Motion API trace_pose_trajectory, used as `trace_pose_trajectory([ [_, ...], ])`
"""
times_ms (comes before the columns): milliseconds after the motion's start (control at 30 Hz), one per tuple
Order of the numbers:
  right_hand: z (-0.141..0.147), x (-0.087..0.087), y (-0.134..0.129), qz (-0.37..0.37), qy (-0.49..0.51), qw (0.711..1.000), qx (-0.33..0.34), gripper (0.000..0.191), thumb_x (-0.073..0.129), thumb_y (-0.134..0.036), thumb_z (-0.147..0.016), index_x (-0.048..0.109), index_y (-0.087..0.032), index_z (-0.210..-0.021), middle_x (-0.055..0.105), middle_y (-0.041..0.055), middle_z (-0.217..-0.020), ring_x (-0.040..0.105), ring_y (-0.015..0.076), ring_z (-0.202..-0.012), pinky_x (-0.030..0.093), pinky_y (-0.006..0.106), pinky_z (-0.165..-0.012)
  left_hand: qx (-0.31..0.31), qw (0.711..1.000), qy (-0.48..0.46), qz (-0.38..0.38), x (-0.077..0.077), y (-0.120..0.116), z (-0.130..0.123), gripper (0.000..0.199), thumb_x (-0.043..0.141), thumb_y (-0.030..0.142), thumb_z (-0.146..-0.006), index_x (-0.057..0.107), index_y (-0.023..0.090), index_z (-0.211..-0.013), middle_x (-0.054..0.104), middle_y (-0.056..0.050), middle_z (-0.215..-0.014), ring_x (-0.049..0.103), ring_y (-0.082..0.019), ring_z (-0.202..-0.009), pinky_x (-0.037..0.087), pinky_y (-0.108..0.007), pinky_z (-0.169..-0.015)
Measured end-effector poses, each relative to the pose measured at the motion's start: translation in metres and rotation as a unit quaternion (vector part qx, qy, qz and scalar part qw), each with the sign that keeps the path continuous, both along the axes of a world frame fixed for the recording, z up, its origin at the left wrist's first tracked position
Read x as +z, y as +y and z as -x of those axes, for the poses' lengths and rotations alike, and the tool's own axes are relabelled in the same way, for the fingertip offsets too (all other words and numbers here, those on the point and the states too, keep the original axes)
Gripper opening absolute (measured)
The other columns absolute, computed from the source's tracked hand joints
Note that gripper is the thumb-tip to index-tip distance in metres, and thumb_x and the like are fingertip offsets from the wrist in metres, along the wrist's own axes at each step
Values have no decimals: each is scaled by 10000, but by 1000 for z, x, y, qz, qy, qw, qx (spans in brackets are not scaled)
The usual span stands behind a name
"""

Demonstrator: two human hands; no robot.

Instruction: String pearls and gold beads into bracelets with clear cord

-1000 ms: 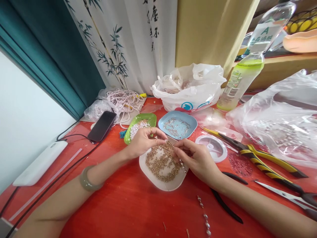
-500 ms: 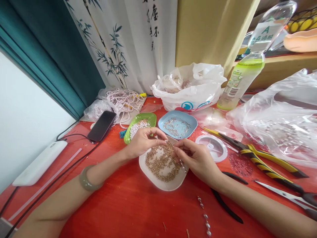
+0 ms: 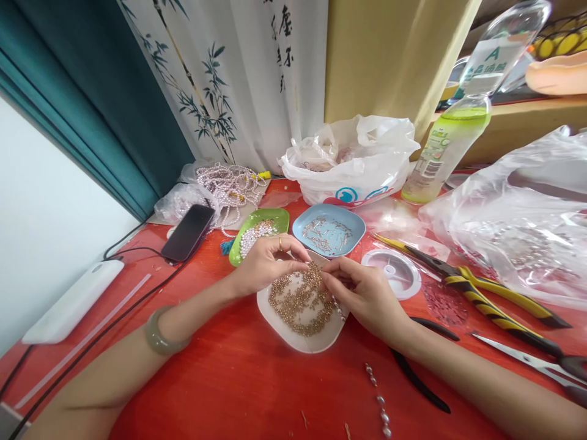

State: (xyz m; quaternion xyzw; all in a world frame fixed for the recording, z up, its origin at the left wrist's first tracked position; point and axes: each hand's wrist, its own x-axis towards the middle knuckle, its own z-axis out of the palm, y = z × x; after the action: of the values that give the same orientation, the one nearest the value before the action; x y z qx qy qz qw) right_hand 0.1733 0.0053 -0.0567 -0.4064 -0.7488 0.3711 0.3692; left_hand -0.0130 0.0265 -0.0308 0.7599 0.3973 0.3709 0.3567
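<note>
My left hand (image 3: 266, 264) is over the far left side of a white dish (image 3: 312, 345), thumb and forefinger pinched together; what is between them is too small to make out. Opposite it, my right hand (image 3: 364, 290) is closed, its fingertips close to the left ones. A short strand of silvery beads (image 3: 339, 308) hangs from beneath the right fingers over the dish's right rim. Small gold beads (image 3: 302, 305) lie scattered in the dish. Another strand of silver beads (image 3: 381, 403) rests on the red table (image 3: 229, 379) below my right wrist.
Behind the hands stand a green dish (image 3: 283, 217) of white beads and a blue dish (image 3: 354, 244) of small metal pins. To the right are a clear spool (image 3: 398, 275), yellow-black pliers (image 3: 481, 293), scissors (image 3: 518, 354) and a bottle (image 3: 447, 140). A phone (image 3: 189, 232) lies left.
The hands stay almost still above the dish; only very slight finger movement shows.
</note>
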Motion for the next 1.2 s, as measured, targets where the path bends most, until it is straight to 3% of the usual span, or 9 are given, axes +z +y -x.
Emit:
trace_pose_trajectory([
  [267,0,-2,0,-3,-15,1000,1,132,445,-232,-804,546,-173,-745,585,-8,-553,528,93,-466,416,212,-426,-28,994,61,-84,-3,-4,-2,59,627,197,-729,653,186,-781,638,-31,-765,569,-144,-768,468,-277,-717],
  [567,0,0,0,3,-4,1000,8,131,441,-235,-808,543,-167,-764,623,15,-601,564,107,-509,436,220,-457,5,999,-11,32,-3,-5,-4,58,632,205,-721,650,154,-740,634,-35,-761,586,-128,-721,469,-250,-687],
  [933,-1,4,-1,-11,23,999,39,161,450,-282,-825,566,-170,-816,617,3,-628,545,93,-513,416,201,-444,-18,1000,18,-10,0,-8,-6,46,621,216,-735,641,179,-717,609,-18,-728,551,-129,-721,430,-249,-649],
  [1200,-2,2,0,-16,18,999,35,114,426,-184,-789,538,-169,-801,623,4,-651,557,96,-515,421,208,-455,17,999,-24,28,2,-7,-6,34,618,185,-729,618,167,-701,610,-15,-740,554,-119,-709,434,-238,-653],
])
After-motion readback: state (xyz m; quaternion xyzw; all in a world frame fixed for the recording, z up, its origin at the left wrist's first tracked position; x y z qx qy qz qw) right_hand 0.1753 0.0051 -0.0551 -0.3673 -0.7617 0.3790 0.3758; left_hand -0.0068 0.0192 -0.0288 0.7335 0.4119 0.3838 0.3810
